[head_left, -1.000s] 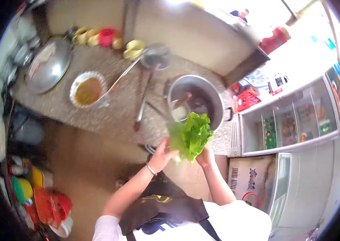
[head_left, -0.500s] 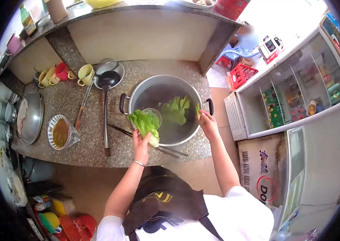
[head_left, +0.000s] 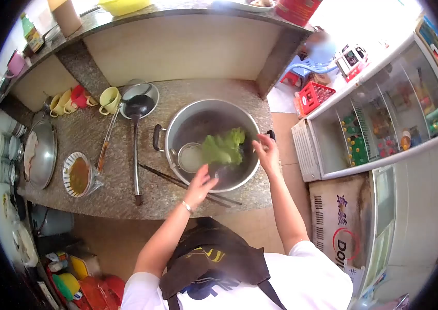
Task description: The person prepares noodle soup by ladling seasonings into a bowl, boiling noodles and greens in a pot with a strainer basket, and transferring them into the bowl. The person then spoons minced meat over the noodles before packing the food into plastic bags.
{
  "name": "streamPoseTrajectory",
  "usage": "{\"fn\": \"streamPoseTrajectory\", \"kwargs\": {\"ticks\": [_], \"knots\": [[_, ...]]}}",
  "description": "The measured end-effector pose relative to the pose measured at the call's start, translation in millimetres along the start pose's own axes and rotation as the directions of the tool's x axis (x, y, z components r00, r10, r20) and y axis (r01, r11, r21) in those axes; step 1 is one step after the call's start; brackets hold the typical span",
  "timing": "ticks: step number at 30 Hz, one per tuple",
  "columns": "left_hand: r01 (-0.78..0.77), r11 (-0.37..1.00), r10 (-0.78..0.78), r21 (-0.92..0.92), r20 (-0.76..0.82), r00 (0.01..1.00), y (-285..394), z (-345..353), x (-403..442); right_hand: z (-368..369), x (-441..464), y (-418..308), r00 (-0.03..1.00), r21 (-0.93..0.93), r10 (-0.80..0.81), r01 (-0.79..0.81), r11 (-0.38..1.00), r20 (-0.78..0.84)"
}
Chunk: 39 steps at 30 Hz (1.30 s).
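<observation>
Green lettuce leaves (head_left: 221, 148), slightly blurred, are in the large metal pot (head_left: 178, 117) of dark liquid. My left hand (head_left: 200, 188) is over the pot's near rim, just below the leaves, its fingers apart and holding nothing. At the right rim, close to the black handle, my right hand (head_left: 267, 154) has its fingers loosely spread, also with nothing visible in them. A round strainer (head_left: 191, 158) sits inside the pot on the left. Long dark chopsticks (head_left: 164, 176) lie on the counter and pass behind my left hand.
Left of the pot, a black ladle (head_left: 136, 139) rests across a metal bowl (head_left: 152, 93). Farther left are a bowl of brown sauce (head_left: 78, 174), a wok-like pan (head_left: 43, 155) and several mugs (head_left: 109, 101). A glass-doored fridge (head_left: 384, 113) stands at the right, and a person (head_left: 322, 49) is beyond the counter.
The lettuce has left my left hand and is now in the pot. My left hand has opened and shifted right. The green piece in my right hand is gone, and its fingers have parted.
</observation>
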<state>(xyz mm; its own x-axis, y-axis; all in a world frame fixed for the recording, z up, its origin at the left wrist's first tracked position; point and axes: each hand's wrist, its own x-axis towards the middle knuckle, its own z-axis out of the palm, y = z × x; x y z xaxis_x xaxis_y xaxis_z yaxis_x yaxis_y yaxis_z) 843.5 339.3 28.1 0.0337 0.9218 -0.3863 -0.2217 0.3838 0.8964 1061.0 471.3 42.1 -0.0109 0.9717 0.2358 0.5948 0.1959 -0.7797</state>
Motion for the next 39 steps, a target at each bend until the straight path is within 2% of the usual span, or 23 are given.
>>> {"fn": "streamPoseTrajectory", "kwargs": {"ticks": [1, 3, 5, 6, 7, 8, 9, 10, 11, 13, 16, 17, 20, 22, 23, 25, 28, 30, 31, 33, 35, 37, 39], "knots": [[0.049, 0.998, -0.046, -0.040, 0.055, 0.997, -3.4, -10.3, -18.8, -1.0, -4.2, -8.8, 0.980, 0.192, 0.199, -0.198, 0.961, 0.015], [0.122, 0.992, -0.117, -0.043, 0.095, 0.989, -25.3, -42.0, -55.6, 7.0, -16.5, -0.4, 0.974, 0.176, 0.226, -0.218, 0.960, -0.029], [0.200, 0.977, -0.199, -0.075, 0.028, 0.980, -48.0, -80.4, -98.1, 23.6, -40.6, -0.1, 0.998, 0.103, 0.052, -0.049, 0.994, -0.031], [0.236, 0.965, -0.241, -0.116, -0.029, 0.970, -55.4, -101.3, -119.7, 23.3, -55.7, -18.7, 0.925, 0.202, 0.325, -0.362, 0.910, 0.196], [0.256, 0.943, -0.287, -0.214, -0.132, 0.949, -56.9, -120.8, -141.3, 30.9, -75.2, -22.6, 0.896, 0.190, 0.358, -0.412, 0.891, 0.264], [0.261, 0.914, -0.337, -0.311, -0.224, 0.914, -58.6, -140.5, -160.7, 43.7, -100.3, -10.1, 0.918, 0.069, 0.282, -0.312, 0.948, 0.280], [0.166, 0.911, -0.290, -0.378, -0.302, 0.908, -67.2, -162.1, -180.0, 53.5, -124.9, -3.4, 0.916, -0.048, 0.205, -0.201, 0.979, 0.345], [0.134, 0.886, -0.330, -0.444, -0.400, 0.855, -64.2, -180.0, -196.3, 60.7, -151.3, -5.2, 0.875, -0.128, 0.242, -0.207, 0.970, 0.420], [0.088, 0.892, -0.315, -0.443, -0.472, 0.823, -60.4, -197.5, -210.9, 69.7, -172.1, -3.8, 0.914, -0.196, -0.174, 0.259, 0.946, 0.366], [-0.033, 0.883, -0.289, -0.469, -0.596, 0.749, -78.1, -248.3, -233.3, 80.7, -203.9, -7.8, 0.937, -0.343, -0.146, 0.257, 0.904, 0.318], [-0.099, 0.918, -0.244, -0.384, -0.743, 0.623, -57.3, -312.4, -244.1, 95.6, -226.2, -20.6, 0.985, -0.470, 0.009, 0.073, 0.880, 0.170], [-0.124, 0.928, -0.210, -0.350, -0.771, 0.601, -48.4, -334.9, -244.6, 101.8, -231.8, -18.4, 0.994, -0.495, -0.039, 0.086, 0.865, 0.105], [-0.191, 0.946, -0.093, -0.263, -0.782, 0.616, -16.8, -403.0, -236.4, 109.8, -240.5, -12.0, 0.996, -0.570, 0.033, 0.022, 0.821, 0.085], [-0.211, 0.956, -0.030, -0.203, -0.785, 0.619, 2.1, -442.2, -228.0, 109.6, -247.2, -16.4, 0.969, -0.522, 0.026, 0.108, 0.846, 0.244], [-0.233, 0.956, 0.011, -0.178, -0.772, 0.635, 11.6, -456.6, -222.9, 106.2, -250.9, -21.6, 0.973, -0.532, 0.037, 0.091, 0.841, 0.226], [-0.226, 0.963, 0.039, -0.145, -0.758, 0.651, 30.8, -478.5, -214.8, 96.7, -261.4, -31.4, 0.950, -0.356, 0.068, 0.048, 0.933, 0.306], [-0.235, 0.970, 0.105, -0.070, -0.747, 0.656, 54.0, -512.3, -211.4, 39.8, -284.1, -90.9, 0.943, -0.504, 0.111, 0.065, 0.861, 0.313], [-0.233, 0.972, 0.173, 0.027, -0.753, 0.634, 53.6, -548.6, -213.8, -12.4, -314.2, -115.8, 0.916, -0.738, 0.275, 0.032, 0.674, 0.291], [-0.233, 0.971, 0.187, 0.059, -0.793, 0.579, 56.3, -564.5, -214.2, -37.0, -332.7, -113.5, 0.939, -0.792, 0.241, 0.050, 0.608, 0.244], [-0.205, 0.953, 0.297, 0.223, -0.821, 0.487, 58.9, -603.5, -210.6, -77.3, -355.0, -106.5, 0.975, -0.783, 0.188, -0.024, 0.621, 0.119], [-0.186, 0.931, 0.366, 0.315, -0.800, 0.475, 55.7, -672.5, -193.6, -76.8, -338.8, -132.5, 0.984, -0.816, 0.166, -0.145, 0.560, -0.061], [-0.168, 0.899, 0.434, 0.404, -0.772, 0.465, 61.1, -697.9, -171.3, -59.3, -309.2, -133.7, 0.975, -0.856, 0.192, -0.196, 0.478, -0.116], [-0.114, 0.811, 0.563, 0.574, -0.711, 0.423, 84.3, -701.5, -145.1, -32.7, -274.7, -127.7, 0.975, -0.870, 0.216, -0.156, 0.468, -0.058]]}}
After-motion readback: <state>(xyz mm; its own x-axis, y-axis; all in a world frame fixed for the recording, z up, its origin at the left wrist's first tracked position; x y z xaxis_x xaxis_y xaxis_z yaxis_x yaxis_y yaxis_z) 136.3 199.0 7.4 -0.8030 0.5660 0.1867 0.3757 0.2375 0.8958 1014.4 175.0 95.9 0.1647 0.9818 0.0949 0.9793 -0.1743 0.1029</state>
